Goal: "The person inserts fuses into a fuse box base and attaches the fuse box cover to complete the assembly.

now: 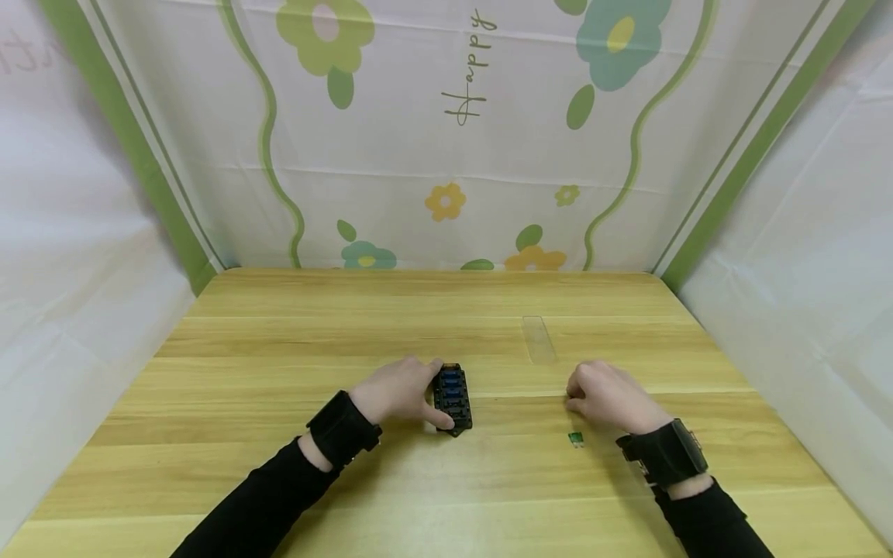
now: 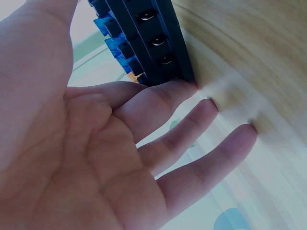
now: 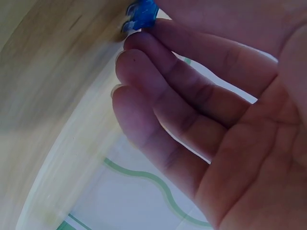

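A black fuse box point(image 1: 456, 403) lies on the table, a row of blue blade fuses and one orange fuse seated in its slots. My left hand point(image 1: 398, 391) grips it at both ends, thumb at the near end and index finger at the far end. In the left wrist view the box's side shows metal terminals, and the other fingers spread over the tabletop. My right hand point(image 1: 607, 395), to the right, pinches a blue blade fuse point(image 3: 144, 14) between thumb and index finger, its prongs toward the table. A green blade fuse point(image 1: 575, 440) lies just below that hand.
A clear plastic cover point(image 1: 539, 339) lies flat behind and between the hands. The wooden table point(image 1: 279, 325) ends at a white flower-print cloth point(image 1: 405, 139) at the back, with white cloth walls on both sides.
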Demonstrator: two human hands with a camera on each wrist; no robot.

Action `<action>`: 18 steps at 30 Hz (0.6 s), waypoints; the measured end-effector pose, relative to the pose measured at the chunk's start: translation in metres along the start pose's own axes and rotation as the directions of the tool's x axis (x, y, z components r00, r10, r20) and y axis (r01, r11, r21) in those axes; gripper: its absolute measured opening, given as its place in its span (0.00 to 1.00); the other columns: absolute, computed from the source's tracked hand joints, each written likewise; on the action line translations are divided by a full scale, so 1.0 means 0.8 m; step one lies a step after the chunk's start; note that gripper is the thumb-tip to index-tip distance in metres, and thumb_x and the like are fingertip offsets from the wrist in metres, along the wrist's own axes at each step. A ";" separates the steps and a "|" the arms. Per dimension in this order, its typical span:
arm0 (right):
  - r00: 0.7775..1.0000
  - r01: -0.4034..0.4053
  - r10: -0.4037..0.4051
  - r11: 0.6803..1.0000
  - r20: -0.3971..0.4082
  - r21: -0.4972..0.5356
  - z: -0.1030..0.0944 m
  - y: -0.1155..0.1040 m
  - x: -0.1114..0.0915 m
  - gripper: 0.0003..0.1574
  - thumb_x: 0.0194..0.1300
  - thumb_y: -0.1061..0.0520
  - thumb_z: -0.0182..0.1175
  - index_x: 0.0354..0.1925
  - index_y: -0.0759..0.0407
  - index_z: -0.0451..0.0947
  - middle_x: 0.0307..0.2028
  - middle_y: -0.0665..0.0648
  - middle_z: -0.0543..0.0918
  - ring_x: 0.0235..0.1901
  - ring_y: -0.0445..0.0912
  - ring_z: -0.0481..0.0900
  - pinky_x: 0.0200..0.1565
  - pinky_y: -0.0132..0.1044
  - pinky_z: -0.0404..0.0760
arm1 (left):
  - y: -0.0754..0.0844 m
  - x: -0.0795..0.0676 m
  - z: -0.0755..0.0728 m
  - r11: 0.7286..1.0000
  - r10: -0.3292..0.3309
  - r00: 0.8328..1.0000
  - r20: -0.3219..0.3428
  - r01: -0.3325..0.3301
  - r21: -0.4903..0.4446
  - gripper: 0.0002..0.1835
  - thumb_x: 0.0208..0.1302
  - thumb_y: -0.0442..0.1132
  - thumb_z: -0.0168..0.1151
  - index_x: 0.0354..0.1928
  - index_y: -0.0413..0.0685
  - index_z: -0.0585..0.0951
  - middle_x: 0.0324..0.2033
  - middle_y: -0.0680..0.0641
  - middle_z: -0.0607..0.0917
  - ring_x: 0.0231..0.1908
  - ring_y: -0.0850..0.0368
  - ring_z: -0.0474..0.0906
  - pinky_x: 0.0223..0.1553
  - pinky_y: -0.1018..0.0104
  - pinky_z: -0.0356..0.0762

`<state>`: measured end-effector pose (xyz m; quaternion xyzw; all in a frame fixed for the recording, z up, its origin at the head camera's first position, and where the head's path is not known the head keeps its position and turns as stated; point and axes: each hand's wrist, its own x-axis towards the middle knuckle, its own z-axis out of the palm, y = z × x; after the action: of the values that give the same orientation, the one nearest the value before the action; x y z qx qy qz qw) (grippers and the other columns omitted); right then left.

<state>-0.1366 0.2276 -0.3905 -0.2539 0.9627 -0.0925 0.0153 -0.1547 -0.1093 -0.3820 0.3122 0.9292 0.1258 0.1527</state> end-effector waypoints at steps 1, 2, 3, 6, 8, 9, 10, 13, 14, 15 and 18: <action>1.000 0.000 0.000 1.000 -0.003 -0.006 0.000 0.000 0.000 0.18 0.56 0.59 0.67 0.15 0.46 0.75 0.18 0.42 0.70 0.18 0.36 0.61 0.23 0.30 0.60 | 0.000 0.000 0.000 1.000 0.001 1.000 0.000 -0.001 0.000 0.54 0.48 0.67 0.67 0.70 0.40 0.62 0.19 0.54 0.66 0.22 0.61 0.63 0.33 0.66 0.66; 1.000 0.001 -0.001 1.000 -0.007 -0.011 0.000 0.000 0.000 0.16 0.55 0.59 0.67 0.16 0.46 0.75 0.19 0.41 0.70 0.19 0.37 0.62 0.23 0.31 0.61 | 0.000 0.000 0.000 1.000 0.001 1.000 0.001 -0.001 -0.001 0.54 0.48 0.67 0.67 0.70 0.39 0.62 0.19 0.54 0.67 0.22 0.61 0.63 0.33 0.66 0.67; 1.000 0.002 -0.002 1.000 -0.013 -0.016 0.000 0.000 0.000 0.16 0.55 0.59 0.68 0.17 0.46 0.76 0.19 0.41 0.70 0.19 0.37 0.63 0.23 0.31 0.62 | 0.000 -0.001 0.000 1.000 0.001 1.000 0.001 -0.001 -0.001 0.54 0.48 0.67 0.67 0.70 0.39 0.62 0.18 0.54 0.67 0.21 0.61 0.63 0.34 0.66 0.67; 1.000 0.005 -0.006 1.000 -0.022 -0.018 0.001 0.000 0.000 0.15 0.55 0.60 0.68 0.17 0.46 0.76 0.19 0.41 0.70 0.19 0.37 0.63 0.23 0.31 0.63 | 0.001 -0.001 0.000 1.000 -0.001 1.000 0.004 0.001 0.004 0.54 0.48 0.67 0.66 0.70 0.39 0.61 0.17 0.54 0.66 0.20 0.62 0.63 0.34 0.67 0.67; 1.000 0.006 -0.006 1.000 -0.025 -0.017 0.001 -0.001 -0.001 0.16 0.54 0.60 0.68 0.17 0.46 0.75 0.19 0.42 0.70 0.19 0.37 0.63 0.23 0.31 0.62 | 0.001 -0.001 0.000 1.000 -0.005 1.000 0.008 0.005 0.002 0.54 0.49 0.67 0.66 0.70 0.39 0.61 0.16 0.55 0.66 0.19 0.62 0.62 0.33 0.67 0.67; 1.000 0.007 -0.007 1.000 -0.027 -0.017 0.001 -0.001 -0.001 0.16 0.54 0.60 0.68 0.17 0.47 0.75 0.19 0.42 0.70 0.19 0.37 0.63 0.23 0.31 0.62 | 0.002 -0.001 -0.001 1.000 -0.007 1.000 0.010 0.007 0.002 0.54 0.49 0.67 0.66 0.70 0.39 0.61 0.15 0.55 0.65 0.18 0.62 0.62 0.33 0.67 0.67; 1.000 0.006 -0.006 1.000 -0.027 -0.017 0.002 -0.001 -0.001 0.16 0.54 0.60 0.68 0.17 0.47 0.75 0.19 0.42 0.70 0.19 0.37 0.63 0.23 0.31 0.62 | 0.002 -0.001 -0.001 1.000 -0.009 1.000 0.011 0.009 0.001 0.54 0.49 0.67 0.66 0.70 0.40 0.61 0.15 0.55 0.65 0.18 0.62 0.62 0.32 0.67 0.67; 1.000 0.006 -0.006 1.000 -0.029 -0.015 0.002 -0.001 -0.001 0.15 0.54 0.61 0.68 0.17 0.47 0.75 0.20 0.42 0.70 0.19 0.37 0.63 0.24 0.31 0.63 | 0.003 -0.002 -0.001 1.000 -0.012 1.000 0.013 0.013 -0.007 0.55 0.49 0.67 0.66 0.71 0.39 0.61 0.14 0.55 0.65 0.17 0.62 0.61 0.32 0.67 0.67; 1.000 0.006 -0.006 1.000 -0.029 -0.014 0.003 -0.001 -0.001 0.15 0.54 0.61 0.68 0.18 0.47 0.75 0.20 0.42 0.70 0.19 0.37 0.63 0.24 0.31 0.63 | 0.003 -0.002 -0.001 1.000 -0.014 1.000 0.013 0.014 -0.008 0.55 0.48 0.67 0.66 0.71 0.39 0.60 0.14 0.55 0.65 0.17 0.63 0.61 0.32 0.67 0.67; 1.000 0.006 -0.006 1.000 -0.030 -0.015 0.003 -0.001 -0.001 0.15 0.54 0.61 0.68 0.18 0.47 0.75 0.20 0.42 0.70 0.20 0.37 0.63 0.24 0.31 0.63 | 0.003 -0.002 -0.001 1.000 -0.014 1.000 0.013 0.014 -0.010 0.55 0.48 0.67 0.66 0.71 0.39 0.60 0.14 0.55 0.65 0.17 0.62 0.61 0.32 0.67 0.67; 1.000 -0.005 0.005 1.000 -0.029 -0.014 0.003 -0.001 0.000 0.15 0.53 0.61 0.68 0.18 0.48 0.75 0.20 0.42 0.70 0.20 0.38 0.64 0.24 0.31 0.64 | 0.002 -0.002 0.000 1.000 -0.013 1.000 0.012 0.013 -0.011 0.55 0.48 0.67 0.66 0.71 0.39 0.60 0.14 0.55 0.65 0.17 0.62 0.61 0.32 0.67 0.67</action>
<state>-0.1358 0.2266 -0.3927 -0.2503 0.9640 -0.0895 -0.0002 -0.1528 -0.1089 -0.3808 0.3059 0.9296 0.1280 0.1607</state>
